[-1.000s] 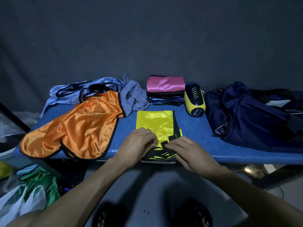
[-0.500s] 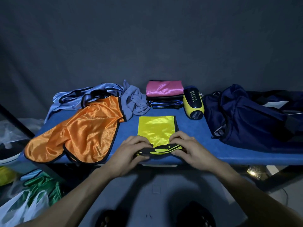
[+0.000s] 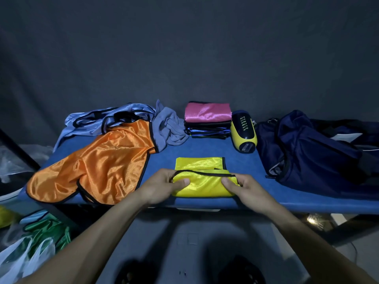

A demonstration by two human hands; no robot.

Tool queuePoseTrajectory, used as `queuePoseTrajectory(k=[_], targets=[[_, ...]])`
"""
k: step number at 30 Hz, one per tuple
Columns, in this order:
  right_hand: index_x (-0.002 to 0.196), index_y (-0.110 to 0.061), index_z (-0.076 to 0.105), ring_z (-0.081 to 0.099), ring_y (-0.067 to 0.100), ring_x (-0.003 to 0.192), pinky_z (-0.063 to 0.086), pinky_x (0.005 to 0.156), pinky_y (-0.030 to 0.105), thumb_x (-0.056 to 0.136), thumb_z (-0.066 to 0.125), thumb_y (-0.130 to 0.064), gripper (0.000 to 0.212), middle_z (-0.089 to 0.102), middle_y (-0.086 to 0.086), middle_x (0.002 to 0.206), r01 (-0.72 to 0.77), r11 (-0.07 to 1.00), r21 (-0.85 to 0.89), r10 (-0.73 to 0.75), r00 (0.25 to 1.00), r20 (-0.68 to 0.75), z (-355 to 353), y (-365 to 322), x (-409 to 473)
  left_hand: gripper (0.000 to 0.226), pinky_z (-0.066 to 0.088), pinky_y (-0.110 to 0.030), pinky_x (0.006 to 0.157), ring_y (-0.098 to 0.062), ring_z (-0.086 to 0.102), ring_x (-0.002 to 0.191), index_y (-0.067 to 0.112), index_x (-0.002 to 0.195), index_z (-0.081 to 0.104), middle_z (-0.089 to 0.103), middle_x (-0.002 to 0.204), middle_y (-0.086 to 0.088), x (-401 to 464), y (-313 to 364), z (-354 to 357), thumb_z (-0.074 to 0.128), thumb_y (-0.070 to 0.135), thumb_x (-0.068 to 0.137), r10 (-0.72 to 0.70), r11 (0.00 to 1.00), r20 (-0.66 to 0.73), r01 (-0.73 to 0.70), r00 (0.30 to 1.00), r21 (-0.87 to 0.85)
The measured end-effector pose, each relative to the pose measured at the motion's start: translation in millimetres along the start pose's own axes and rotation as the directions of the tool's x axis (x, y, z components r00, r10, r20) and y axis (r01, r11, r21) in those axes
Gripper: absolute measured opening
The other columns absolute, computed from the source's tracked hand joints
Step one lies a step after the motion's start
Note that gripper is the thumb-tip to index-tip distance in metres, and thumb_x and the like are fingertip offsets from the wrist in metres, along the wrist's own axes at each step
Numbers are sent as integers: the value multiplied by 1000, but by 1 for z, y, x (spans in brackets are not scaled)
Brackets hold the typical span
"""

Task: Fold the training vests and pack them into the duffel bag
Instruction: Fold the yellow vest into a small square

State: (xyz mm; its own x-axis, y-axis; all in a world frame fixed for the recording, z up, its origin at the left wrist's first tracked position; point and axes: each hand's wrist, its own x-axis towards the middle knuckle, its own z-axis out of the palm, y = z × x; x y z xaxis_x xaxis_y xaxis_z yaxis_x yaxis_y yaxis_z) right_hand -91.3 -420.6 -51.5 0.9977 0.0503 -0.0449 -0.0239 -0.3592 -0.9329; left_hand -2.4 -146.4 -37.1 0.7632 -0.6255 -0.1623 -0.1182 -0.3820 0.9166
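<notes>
Yellow vest (image 3: 203, 186): near half is folded over the far half.
Left hand (image 3: 162, 186): edge is pinched.
Right hand (image 3: 244, 187): edge is pinched, keeping the fold square.

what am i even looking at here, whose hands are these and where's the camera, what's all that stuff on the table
No machine here: a person works with bare hands, and the one camera sits on their head, looking forward and down, so the arms reach in from the bottom edge.

The left hand and right hand each pinch an end of a yellow vest, partly folded, its near half doubled over onto the rest.

It lies on a blue table. To the left sprawls an unfolded orange vest, with a pale blue vest and a grey cloth behind it. At the back is a stack of folded vests, pink on top. Beside it lies a yellow and black object I cannot identify. On the right sits the dark blue duffel bag, where the vests go.
</notes>
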Motion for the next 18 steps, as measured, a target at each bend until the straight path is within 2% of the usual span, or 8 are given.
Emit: queuePoseTrajectory(k=[1,2,4,6,12,14,16,18], targets=[[84,-14,66,61,22,72,45,74,41,90,58,-70,57,64,3,77,-10,1000,-7,9,999,-37,3,-4,4,31,41,-28,68,-9,52,67,9,84,69,61,74,6,3,2,0,67,37,98,-38,999,-4,38,999,-23],[70,-15,50,44,18,61,34,64,39,92,56,-68,58,44,2,66,-32,999,-33,29,996,-90,6,-6,7,26,42,-27,69,-8,55,66,14,82,70,64,75,7,6,5,0,67,33,98,-67,997,-7,66,998,-30],[67,-21,29,26,14,57,20,62,37,97,54,-58,53,24,-1,64,-106,990,-98,83,974,-211,12,-7,18,24,50,-30,77,-10,65,75,13,88,74,75,86,2,13,9,-2,68,33,98,-126,992,-34,125,991,-34],[68,-23,25,26,16,58,20,62,37,100,52,-55,53,23,-2,64,-189,973,-134,144,947,-287,14,-6,30,29,53,-27,78,-13,69,81,7,94,75,78,95,-6,19,12,-3,67,35,98,-173,984,-62,170,983,-45],[68,-17,31,37,20,60,25,58,36,106,39,-53,53,36,0,64,-380,876,-297,254,888,-384,16,-18,55,38,42,-20,60,-10,58,67,14,76,60,63,71,3,36,23,-7,65,46,97,-276,961,-137,276,951,-22],[67,-16,33,41,22,62,27,56,35,105,36,-56,56,41,1,65,-415,840,-349,251,868,-429,18,-18,60,41,44,-27,76,-17,58,92,12,101,60,62,96,-1,40,27,-8,59,53,98,-317,946,-169,324,933,16],[66,-16,37,46,24,65,30,56,35,104,34,-59,57,46,1,67,-446,808,-385,249,851,-462,20,-16,65,65,45,-36,96,-27,54,119,5,134,53,58,131,-11,44,27,-11,50,60,100,-358,928,-183,370,916,35],[67,-17,39,50,27,70,33,58,36,104,34,-60,57,49,2,70,-458,795,-399,246,843,-478,21,-16,70,76,42,-41,109,-32,48,135,5,150,42,47,151,-15,49,26,-13,41,64,102,-381,915,-190,398,905,61]])
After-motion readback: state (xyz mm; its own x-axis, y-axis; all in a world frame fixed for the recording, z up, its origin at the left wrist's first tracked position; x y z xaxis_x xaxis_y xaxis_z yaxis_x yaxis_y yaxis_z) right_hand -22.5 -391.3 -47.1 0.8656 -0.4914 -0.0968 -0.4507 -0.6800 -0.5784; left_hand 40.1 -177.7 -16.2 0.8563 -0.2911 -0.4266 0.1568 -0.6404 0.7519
